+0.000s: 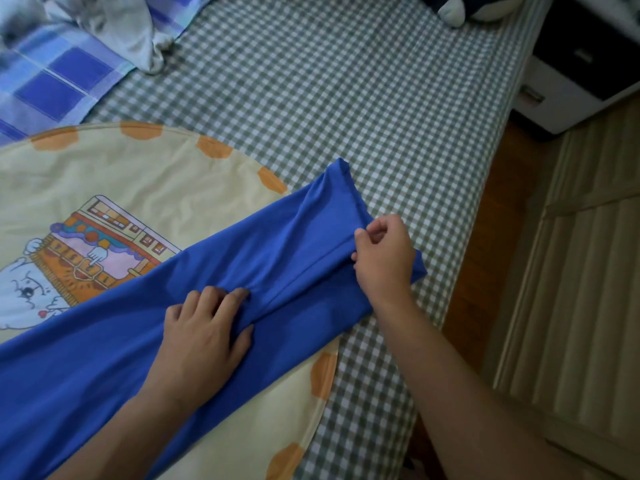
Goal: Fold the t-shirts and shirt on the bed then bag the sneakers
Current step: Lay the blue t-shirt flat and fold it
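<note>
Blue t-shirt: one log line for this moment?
stage: folding | blue t-shirt: lies across round cushion on bed | left hand: presses fabric flat | right hand: fingers pinch hem end

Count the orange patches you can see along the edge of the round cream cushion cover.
6. Three along the far rim, one beside the blue t-shirt, two on the near right edge. The blue t-shirt may hide more.

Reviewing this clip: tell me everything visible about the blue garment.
The blue garment is plain, smooth, thin-looking fabric, folded lengthwise into a long band running diagonally across a round cream cushion on the checked bedsheet. A stitched hem shows at its far end. The left hand presses its middle, fingers at a crease; the right hand pinches the hem end.
</note>
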A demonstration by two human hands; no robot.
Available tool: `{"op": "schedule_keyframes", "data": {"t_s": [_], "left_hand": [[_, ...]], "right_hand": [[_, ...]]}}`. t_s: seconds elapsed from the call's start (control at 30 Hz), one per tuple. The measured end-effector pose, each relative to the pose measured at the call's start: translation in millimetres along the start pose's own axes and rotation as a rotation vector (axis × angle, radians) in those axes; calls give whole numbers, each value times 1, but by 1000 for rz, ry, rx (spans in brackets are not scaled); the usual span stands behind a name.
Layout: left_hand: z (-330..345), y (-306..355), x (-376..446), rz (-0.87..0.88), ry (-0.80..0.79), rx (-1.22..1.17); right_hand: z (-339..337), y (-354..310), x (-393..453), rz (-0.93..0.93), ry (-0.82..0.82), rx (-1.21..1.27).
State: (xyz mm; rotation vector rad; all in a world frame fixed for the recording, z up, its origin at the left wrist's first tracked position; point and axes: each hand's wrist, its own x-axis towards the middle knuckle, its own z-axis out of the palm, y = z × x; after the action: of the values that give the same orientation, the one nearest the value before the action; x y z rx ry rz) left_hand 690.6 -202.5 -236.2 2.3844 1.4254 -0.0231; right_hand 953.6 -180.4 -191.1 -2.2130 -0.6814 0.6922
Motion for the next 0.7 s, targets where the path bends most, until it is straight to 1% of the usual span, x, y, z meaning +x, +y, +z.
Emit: {"op": "schedule_keyframes", "data": {"t_s": [0.07, 0.13, 0.23, 0.27, 0.33, 0.4, 0.43, 0.5, 0.57, 0.63, 0.7], "left_hand": [[-5, 2, -1, 17, -14, 35], [-7, 4, 0, 51, -6, 50], [-11, 8, 4, 98, 22, 32], [-13, 11, 6, 113, 25, 19], [-17, 17, 16, 161, 30, -11], [-18, 28, 34, 212, 23, -37], [-18, 33, 44, 222, 2, -33], [-15, 40, 63, 223, -67, 12], [-11, 45, 72, 240, -94, 91], [-11, 48, 64, 277, -62, 140], [-11, 47, 38, 320, 49, 141]], "right_hand": [[-10, 1, -17, -145, 127, -30], [-13, 10, -26, -154, 140, -71], [-10, 29, -21, 19, 48, -204], [-10, 33, -16, 72, 46, -188], [-12, 33, -9, 146, 49, -71], [-12, 30, -4, 213, 2, 48], [-11, 30, -2, 228, -19, 62], [-11, 32, 1, 166, 2, -20], [-14, 34, 2, 66, 35, -148], [-15, 41, 1, -22, 18, -237], [-14, 44, 0, -74, 0, -276]]}}
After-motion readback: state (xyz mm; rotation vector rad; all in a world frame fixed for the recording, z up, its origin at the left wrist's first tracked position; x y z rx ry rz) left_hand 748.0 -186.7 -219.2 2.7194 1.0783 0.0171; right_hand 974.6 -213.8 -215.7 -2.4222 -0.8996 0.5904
